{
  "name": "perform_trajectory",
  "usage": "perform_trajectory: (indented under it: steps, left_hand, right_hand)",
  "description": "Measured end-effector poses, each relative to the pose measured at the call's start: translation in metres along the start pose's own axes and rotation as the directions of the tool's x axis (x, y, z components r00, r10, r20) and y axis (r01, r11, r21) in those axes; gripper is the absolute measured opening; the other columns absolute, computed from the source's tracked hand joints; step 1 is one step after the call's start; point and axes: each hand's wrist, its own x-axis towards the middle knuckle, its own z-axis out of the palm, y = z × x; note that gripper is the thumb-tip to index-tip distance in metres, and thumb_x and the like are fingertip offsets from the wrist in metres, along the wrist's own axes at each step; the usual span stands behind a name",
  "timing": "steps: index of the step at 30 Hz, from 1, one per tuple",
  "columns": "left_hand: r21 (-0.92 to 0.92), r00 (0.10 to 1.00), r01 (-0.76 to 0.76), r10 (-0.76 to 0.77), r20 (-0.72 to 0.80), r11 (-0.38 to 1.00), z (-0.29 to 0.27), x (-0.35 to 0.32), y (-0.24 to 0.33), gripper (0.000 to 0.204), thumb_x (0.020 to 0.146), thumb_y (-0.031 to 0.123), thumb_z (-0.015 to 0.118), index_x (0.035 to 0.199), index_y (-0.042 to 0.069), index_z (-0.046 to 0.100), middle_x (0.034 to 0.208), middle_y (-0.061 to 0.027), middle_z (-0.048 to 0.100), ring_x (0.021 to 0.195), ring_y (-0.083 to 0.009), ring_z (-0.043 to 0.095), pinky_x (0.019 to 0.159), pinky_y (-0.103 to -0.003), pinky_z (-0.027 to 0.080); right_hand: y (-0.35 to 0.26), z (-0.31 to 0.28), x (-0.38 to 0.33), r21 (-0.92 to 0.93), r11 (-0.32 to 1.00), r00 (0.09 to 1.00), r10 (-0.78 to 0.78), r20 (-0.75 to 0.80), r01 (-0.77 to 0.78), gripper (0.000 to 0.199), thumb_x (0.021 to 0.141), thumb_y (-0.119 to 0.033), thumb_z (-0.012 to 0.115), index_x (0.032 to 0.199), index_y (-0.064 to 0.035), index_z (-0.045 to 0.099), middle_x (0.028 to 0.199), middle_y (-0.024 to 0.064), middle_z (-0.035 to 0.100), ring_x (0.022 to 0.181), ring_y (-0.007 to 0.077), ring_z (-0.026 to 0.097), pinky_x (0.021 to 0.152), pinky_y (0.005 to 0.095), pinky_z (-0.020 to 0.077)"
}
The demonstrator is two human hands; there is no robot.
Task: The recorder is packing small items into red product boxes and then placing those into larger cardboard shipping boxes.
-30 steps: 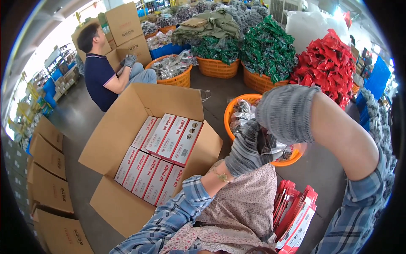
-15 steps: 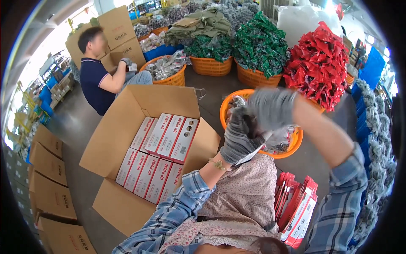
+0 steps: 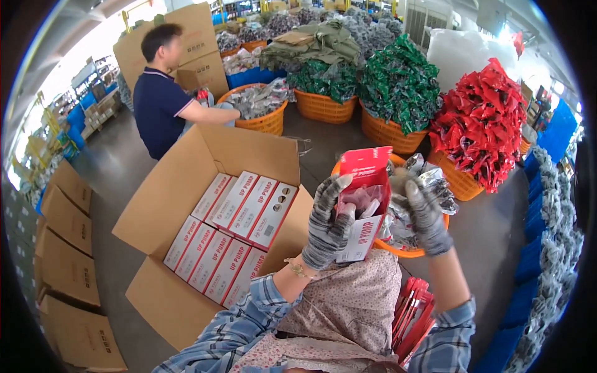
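My left hand (image 3: 328,221), in a grey striped knit glove, grips a small red-and-white carton (image 3: 362,239) tilted above my lap. Its red top flap (image 3: 367,163) stands up, and inside lies a clear plastic bag (image 3: 364,198) with pale parts that I cannot make out. To the right of the carton and apart from it is my gloved right hand (image 3: 429,217), fingers apart and slightly blurred, with nothing seen in it. Behind that hand, an orange basket (image 3: 407,253) holds silvery plastic bags (image 3: 434,177).
Left of my lap stands an open cardboard box (image 3: 163,202) with closed cartons (image 3: 219,248) in rows. Flat red cartons (image 3: 413,317) lie by my right side. Orange baskets (image 3: 326,107) of bagged goods line the back. A co-worker (image 3: 158,102) sits at the far left.
The carton, barely visible before, now shows upright in my left hand with its flap up. My right hand has come down and to the right, away from my left.
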Motion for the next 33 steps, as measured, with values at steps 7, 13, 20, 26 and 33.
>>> perform_trajectory:
  steps: [7,13,20,26,33]
  left_hand:
    - [0.208,0.991,-0.106,0.085,0.105,0.972,0.011,-0.005,0.013,0.046,0.084,0.01,0.06,0.129,0.008,0.052,0.139,-0.0187,0.036,0.122,-0.0324,0.044,0.104,-0.039,0.035]
    - [-0.39,0.996,-0.027,-0.008,-0.088,0.92,0.025,-0.011,0.005,0.049,0.084,0.027,0.067,0.127,0.01,0.049,0.141,-0.012,0.034,0.129,-0.0241,0.037,0.107,-0.041,0.032]
    - [-0.188,0.99,-0.041,0.065,0.123,0.981,-0.001,-0.016,0.009,0.056,0.082,0.03,0.07,0.128,0.012,0.044,0.14,-0.0122,0.037,0.132,-0.0287,0.034,0.107,-0.046,0.032]
    - [0.075,0.93,-0.304,0.279,0.237,0.95,-0.02,-0.014,-0.013,0.055,0.085,0.028,0.068,0.131,0.014,0.041,0.136,-0.014,0.043,0.129,-0.0343,0.038,0.104,-0.049,0.035]
    - [-0.035,0.965,-0.262,0.262,-0.007,0.964,-0.003,-0.017,-0.005,0.031,0.091,0.032,0.059,0.114,0.013,0.05,0.128,-0.0147,0.051,0.123,-0.0363,0.044,0.1,-0.053,0.038]
  right_hand:
    - [0.031,0.037,-0.018,0.484,0.866,0.992,0.103,0.066,-0.122,0.059,0.084,-0.031,0.066,0.132,-0.0034,0.044,0.128,0.0084,0.05,0.119,0.0199,0.047,0.099,0.034,0.0385]
    - [0.039,0.044,-0.036,0.184,0.974,0.982,-0.105,-0.154,0.133,0.059,0.08,-0.037,0.069,0.125,-0.0047,0.049,0.132,0.012,0.044,0.12,0.0256,0.044,0.102,0.0388,0.0359]
    - [0.049,0.035,-0.029,0.121,0.868,0.866,-0.492,0.087,0.481,0.047,0.081,-0.033,0.07,0.116,-0.0069,0.053,0.132,0.0152,0.042,0.123,0.0303,0.04,0.103,0.0462,0.0337]
    - [0.059,0.047,-0.033,-0.153,0.852,0.865,-0.495,0.079,0.501,0.044,0.086,-0.038,0.064,0.115,-0.0077,0.053,0.129,0.0162,0.044,0.122,0.0313,0.041,0.101,0.0462,0.035]
    - [0.047,0.053,-0.029,-0.189,0.842,0.855,-0.517,-0.022,0.505,0.035,0.09,-0.037,0.057,0.109,-0.0073,0.055,0.119,0.0159,0.051,0.112,0.0308,0.048,0.098,0.0459,0.037]
